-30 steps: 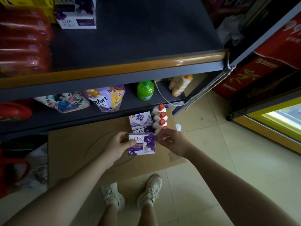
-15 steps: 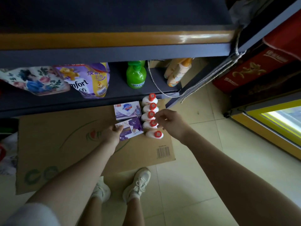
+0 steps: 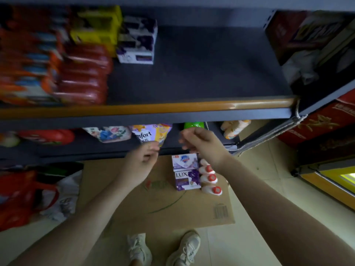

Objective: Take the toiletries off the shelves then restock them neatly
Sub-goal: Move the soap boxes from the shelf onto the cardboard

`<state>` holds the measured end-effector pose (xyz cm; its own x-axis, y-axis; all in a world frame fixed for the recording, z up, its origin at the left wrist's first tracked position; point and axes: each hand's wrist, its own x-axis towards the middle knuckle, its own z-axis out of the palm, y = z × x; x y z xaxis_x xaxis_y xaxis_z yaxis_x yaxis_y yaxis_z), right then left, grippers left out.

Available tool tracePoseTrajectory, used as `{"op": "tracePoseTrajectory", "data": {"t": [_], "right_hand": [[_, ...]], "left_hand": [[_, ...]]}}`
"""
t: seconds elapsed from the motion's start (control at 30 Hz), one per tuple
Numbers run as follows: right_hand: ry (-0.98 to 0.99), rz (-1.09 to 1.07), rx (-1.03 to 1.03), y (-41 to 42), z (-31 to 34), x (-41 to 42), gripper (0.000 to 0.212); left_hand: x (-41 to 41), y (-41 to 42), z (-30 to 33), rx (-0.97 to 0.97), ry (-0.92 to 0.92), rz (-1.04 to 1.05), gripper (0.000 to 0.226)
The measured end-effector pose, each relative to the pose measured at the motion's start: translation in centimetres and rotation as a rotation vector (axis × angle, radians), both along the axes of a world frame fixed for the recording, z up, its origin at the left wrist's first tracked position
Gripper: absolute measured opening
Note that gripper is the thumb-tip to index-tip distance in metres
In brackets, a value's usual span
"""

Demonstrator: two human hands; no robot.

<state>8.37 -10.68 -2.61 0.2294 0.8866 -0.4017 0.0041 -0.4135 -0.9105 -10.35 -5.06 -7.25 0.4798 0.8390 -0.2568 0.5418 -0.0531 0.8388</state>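
- Left hand [image 3: 143, 160] and right hand [image 3: 199, 140] hang loosely curled, both holding nothing.
- LUX box [image 3: 187, 179] lies on cardboard [image 3: 163, 204], beside bottles [image 3: 209, 178].

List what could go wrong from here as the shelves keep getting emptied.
1. The white bottles lie on their sides on the cardboard; a nudge may roll them off.
2. The cardboard sits just ahead of the shoes, so a step forward could kick the LUX box.
3. Both hands, left hand and right hand, move near the shelf edge and might knock it.
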Motion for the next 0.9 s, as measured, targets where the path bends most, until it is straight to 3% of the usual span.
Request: {"op": "tracePoseTrajectory", "data": {"t": [0.1,0.2,0.33,0.43,0.53,0.63,0.8,0.9], "right_hand": [[-0.027,0.076,0.145,4.0,2.8,-2.2,0.012],[-0.207,0.181,0.292,7.8,4.3,-4.2,0.013],[-0.786,0.077,0.419,13.3,4.5,-5.3,0.019],[-1.206,0.151,0.232,17.4,4.1,-5.4,0.040],[-1.213,0.252,0.040,20.6,3.3,-5.0,0.063],[-1.197,0.290,-0.026,22.8,2.1,-4.2,0.068],[-1.349,0.353,0.048,21.3,2.7,-3.7,0.058],[-1.348,0.334,0.217,17.8,2.8,-4.2,0.053]], "left_hand": [[-2.6,4.7,5.4,0.652,0.080,-0.004,0.031],[-4.9,9.7,8.5,0.929,0.305,-0.084,0.048],[-6.7,13.9,8.7,0.854,0.602,-0.267,0.091],[-7.5,15.1,7.8,0.871,0.664,-0.331,0.098],[-7.5,15.5,6.9,0.944,0.619,-0.305,0.097],[-7.5,15.7,6.5,0.990,0.571,-0.282,0.096],[-7.5,15.7,6.4,1.009,0.562,-0.270,0.095],[-7.4,15.5,6.5,0.987,0.544,-0.261,0.095]]}}
